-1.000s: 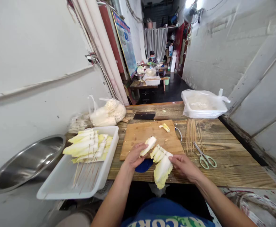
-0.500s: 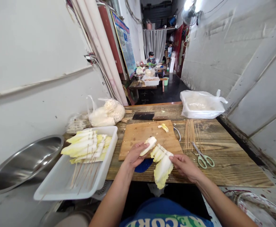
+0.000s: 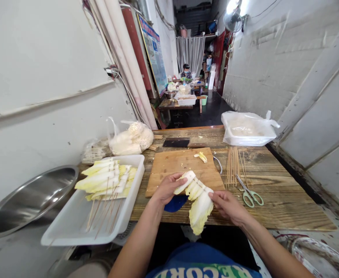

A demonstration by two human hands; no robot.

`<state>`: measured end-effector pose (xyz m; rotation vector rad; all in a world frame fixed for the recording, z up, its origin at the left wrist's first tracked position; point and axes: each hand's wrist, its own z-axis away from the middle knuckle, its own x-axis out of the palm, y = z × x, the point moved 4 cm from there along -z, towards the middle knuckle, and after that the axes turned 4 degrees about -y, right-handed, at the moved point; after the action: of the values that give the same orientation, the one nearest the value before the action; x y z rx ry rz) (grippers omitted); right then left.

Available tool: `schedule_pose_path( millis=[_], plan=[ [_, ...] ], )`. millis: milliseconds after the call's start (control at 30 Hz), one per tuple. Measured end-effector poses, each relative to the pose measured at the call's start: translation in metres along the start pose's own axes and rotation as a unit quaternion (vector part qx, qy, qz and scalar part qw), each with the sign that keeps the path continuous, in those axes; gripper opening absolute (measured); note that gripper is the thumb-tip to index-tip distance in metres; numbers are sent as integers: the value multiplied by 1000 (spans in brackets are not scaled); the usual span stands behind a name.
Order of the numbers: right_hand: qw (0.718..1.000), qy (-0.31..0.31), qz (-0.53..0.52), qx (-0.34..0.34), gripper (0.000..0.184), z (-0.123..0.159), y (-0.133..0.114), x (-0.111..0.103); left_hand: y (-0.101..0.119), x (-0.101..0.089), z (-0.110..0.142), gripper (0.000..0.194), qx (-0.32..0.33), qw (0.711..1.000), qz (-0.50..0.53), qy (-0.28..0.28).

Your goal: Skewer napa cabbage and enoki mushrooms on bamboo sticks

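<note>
My left hand (image 3: pixel 166 189) grips a pale wedge of napa cabbage (image 3: pixel 184 181) at the front edge of the wooden cutting board (image 3: pixel 175 164). My right hand (image 3: pixel 226 204) holds a bunch of cabbage leaves (image 3: pixel 200 206) that hang over the table's front edge, apparently threaded on a thin skewer. The wedge touches the upper end of the leaves. A blue object (image 3: pixel 175 203) lies under my left hand.
A white tray (image 3: pixel 76 224) at the left holds skewered cabbage (image 3: pixel 104 179). Bamboo skewers (image 3: pixel 233 166) and green-handled scissors (image 3: pixel 249 193) lie right of the board. A cleaver (image 3: pixel 176 143), bagged mushrooms (image 3: pixel 130 139), a bag-covered tub (image 3: pixel 247 129) and a steel bowl (image 3: pixel 27 200) surround them. A person sits far back.
My left hand has brought the cabbage wedge right, against the leaves in my right hand. The right hand shifted slightly lower.
</note>
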<state>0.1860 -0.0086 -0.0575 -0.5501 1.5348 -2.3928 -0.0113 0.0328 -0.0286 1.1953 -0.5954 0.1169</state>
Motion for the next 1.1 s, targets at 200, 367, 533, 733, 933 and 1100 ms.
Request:
schedule_pose_path(
  millis=[200, 367, 533, 733, 933, 1100],
  plan=[
    [1000, -7, -3, 1, 60, 4, -2, 2, 0, 3, 1, 41, 0, 1000, 30, 2],
    [1000, -17, 4, 1, 59, 5, -2, 1, 2, 5, 3, 39, -12, 998, 56, 5],
    [1000, -13, 15, 0, 60, 8, -3, 1, 5, 6, 6, 34, -6, 998, 67, 20],
    [1000, -5, 21, -3, 61, 12, -6, 4, 3, 1, 5, 31, -4, 996, 74, 41],
    [1000, -4, 16, -1, 61, 11, -5, 3, 3, 3, 5, 33, -5, 997, 71, 38],
    [1000, -6, 15, -3, 61, 11, -5, 4, 4, 4, 5, 37, -4, 997, 69, 38]
  ],
)
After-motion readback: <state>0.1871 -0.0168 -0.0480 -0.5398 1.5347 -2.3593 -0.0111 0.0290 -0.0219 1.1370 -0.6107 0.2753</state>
